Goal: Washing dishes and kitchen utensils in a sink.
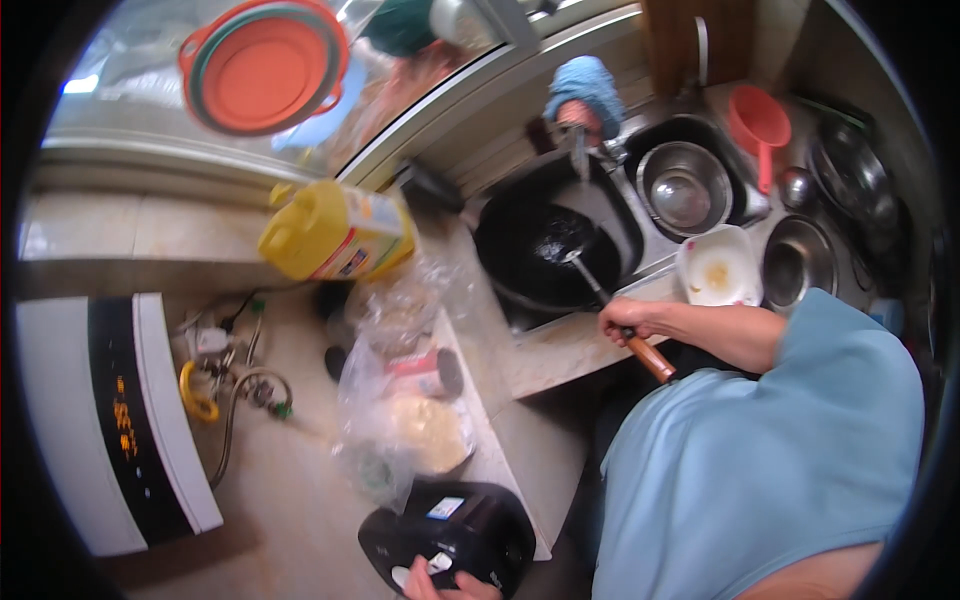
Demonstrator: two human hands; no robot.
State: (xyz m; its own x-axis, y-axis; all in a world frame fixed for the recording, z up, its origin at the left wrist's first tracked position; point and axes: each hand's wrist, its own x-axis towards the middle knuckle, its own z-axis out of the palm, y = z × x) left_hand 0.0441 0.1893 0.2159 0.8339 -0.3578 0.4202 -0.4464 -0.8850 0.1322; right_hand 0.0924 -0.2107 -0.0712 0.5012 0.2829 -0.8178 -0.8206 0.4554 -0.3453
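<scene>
My right hand (625, 319) is closed around a long-handled metal utensil (652, 358) with a wooden grip. Its far end reaches into a dark round pan (517, 255) in the left basin of the black sink (634, 232), where water glistens below the faucet (579, 154). At the bottom edge, my left hand (450, 586) is partly cut off by the picture. Its fingers are at a black rice cooker (487, 536), beside small white parts; whether it grips anything cannot be told. A plastic bag (367, 420) and a pale round food item (429, 435) are near the cooker.
A steel bowl (682, 187) sits in the right basin. Near it are a red strainer or scoop (759, 124), a stained white bowl (718, 268) and a steel pot (799, 259). A yellow jug (337, 231) stands beside the window. A blue cloth (585, 86) covers something behind the faucet.
</scene>
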